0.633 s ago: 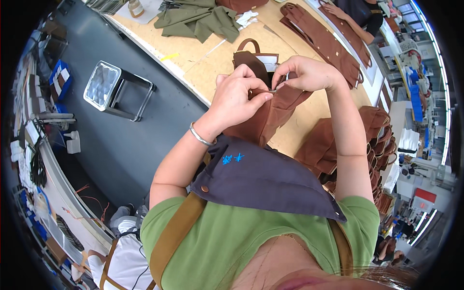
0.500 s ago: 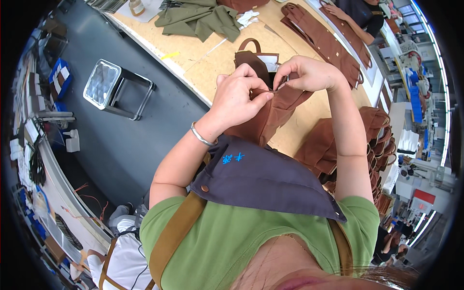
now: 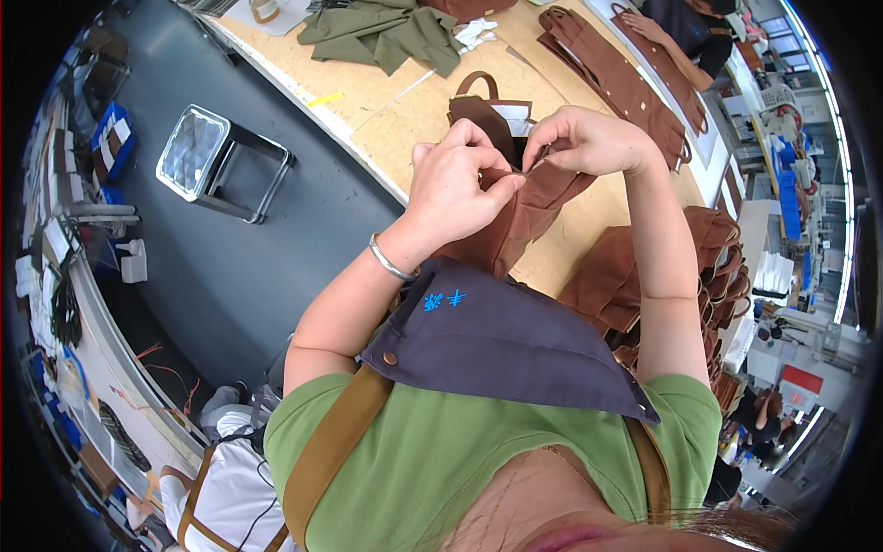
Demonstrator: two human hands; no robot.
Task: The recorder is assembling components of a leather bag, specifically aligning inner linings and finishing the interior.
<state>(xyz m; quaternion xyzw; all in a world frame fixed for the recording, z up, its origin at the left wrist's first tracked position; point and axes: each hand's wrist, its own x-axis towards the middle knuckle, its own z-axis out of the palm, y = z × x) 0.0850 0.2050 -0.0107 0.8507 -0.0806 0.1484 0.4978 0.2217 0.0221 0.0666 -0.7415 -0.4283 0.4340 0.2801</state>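
Note:
A brown fabric bag (image 3: 515, 225) stands before me at the table's near edge, its top open and a looped handle (image 3: 478, 81) rising at the far side. My left hand (image 3: 458, 179) pinches the bag's near rim between thumb and forefinger. Close beside it, my right hand (image 3: 589, 143) pinches the same rim with its fingertips. Both hands are closed on the cloth edge, their fingertips nearly touching. Inside the opening a white label or paper (image 3: 517, 114) shows. Whether a small piece sits between the fingertips I cannot tell.
Several brown bags (image 3: 602, 276) are piled to the right. Flat brown bag pieces (image 3: 612, 78) lie at the far right, near a co-worker's hand (image 3: 644, 26). Olive cloth (image 3: 382, 39) lies on the wooden tabletop (image 3: 391, 138). A stool (image 3: 195, 152) stands on the floor to the left.
Both hands keep their pinch on the bag's rim, with only a slight shift of the fingertips. The bag stays in place.

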